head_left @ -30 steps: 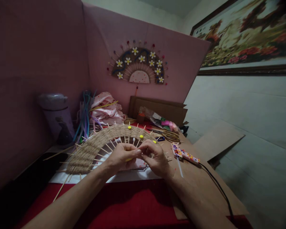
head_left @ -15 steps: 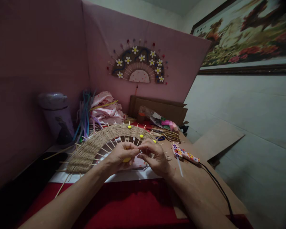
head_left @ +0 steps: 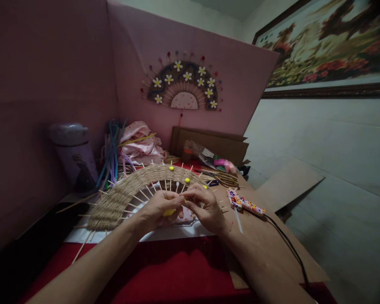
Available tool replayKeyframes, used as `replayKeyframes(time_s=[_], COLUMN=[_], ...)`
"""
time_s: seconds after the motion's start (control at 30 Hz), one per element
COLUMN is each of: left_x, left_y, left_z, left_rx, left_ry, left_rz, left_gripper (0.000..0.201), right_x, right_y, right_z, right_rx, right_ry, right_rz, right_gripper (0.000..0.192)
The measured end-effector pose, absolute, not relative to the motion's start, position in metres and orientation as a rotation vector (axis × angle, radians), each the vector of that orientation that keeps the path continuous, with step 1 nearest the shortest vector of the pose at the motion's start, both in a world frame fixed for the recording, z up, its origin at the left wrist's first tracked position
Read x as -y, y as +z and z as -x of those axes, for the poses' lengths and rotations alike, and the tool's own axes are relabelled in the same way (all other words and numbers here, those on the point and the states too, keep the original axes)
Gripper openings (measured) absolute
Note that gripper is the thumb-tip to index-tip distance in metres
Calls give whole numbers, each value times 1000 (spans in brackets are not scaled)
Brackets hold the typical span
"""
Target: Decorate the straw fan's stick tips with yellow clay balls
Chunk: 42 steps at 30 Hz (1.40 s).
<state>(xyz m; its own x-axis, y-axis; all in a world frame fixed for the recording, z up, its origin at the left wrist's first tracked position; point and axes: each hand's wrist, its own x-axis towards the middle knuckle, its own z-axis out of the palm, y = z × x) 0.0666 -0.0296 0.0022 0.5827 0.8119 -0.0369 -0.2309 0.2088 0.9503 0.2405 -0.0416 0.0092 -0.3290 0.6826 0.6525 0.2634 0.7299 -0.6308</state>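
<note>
My left hand (head_left: 165, 207) is closed around a soft yellow lump of clay (head_left: 169, 212), which shows below its fingers. The fingertips of my right hand (head_left: 202, 207) meet the left fingertips in a pinch, with a tiny bit of yellow clay just visible between them. Both hands are over the inner edge of a woven, fan-shaped arch (head_left: 114, 202) with thin sticks poking out along both edges. Yellow discs (head_left: 187, 180) sit on the arch's upper right part. Under the hands, part of a pink dotted piece (head_left: 186, 215) is covered.
A glue gun (head_left: 245, 202) with a flowered cover lies at right on brown board (head_left: 272, 249), its black cord trailing forward. Scissors (head_left: 213, 183) are behind it. A purple tumbler (head_left: 74, 156) and pink cloth (head_left: 142, 141) stand at back left. A finished flowered fan (head_left: 183, 69) hangs behind.
My hands stay together in nearly the same place, with small finger movements at the pinch. The arch and its yellow discs have not moved.
</note>
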Motion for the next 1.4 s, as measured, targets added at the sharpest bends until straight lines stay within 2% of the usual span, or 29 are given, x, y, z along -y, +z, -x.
replayKeyframes(time_s=[0.2,0.37,0.5,0.77,1.0,1.4], left_x=[32,30,27,27,28,28], left_y=[11,11,8,9,10,11], left_z=[-66,-63,-62,-60,-60,-62], left_rx=[-609,-536,-542,-428,-355,-468], left_ry=[895,901,925,926,925,1004], left_rz=[-903,-839,-864,-846,-826,-887], left_gripper=[36,34,27,33,28,23], right_x=[39,40,42,43,42,43], right_y=[8,7,8,8,7,8], right_z=[-244,-243,-242,-243,-243,-243], right_rx=[1690,1742,1756,1733,1735,1731], right_ry=[481,448,426,363,363,354], right_rz=[807,829,813,835,835,851], right_gripper=[8,5,3,3,1,5])
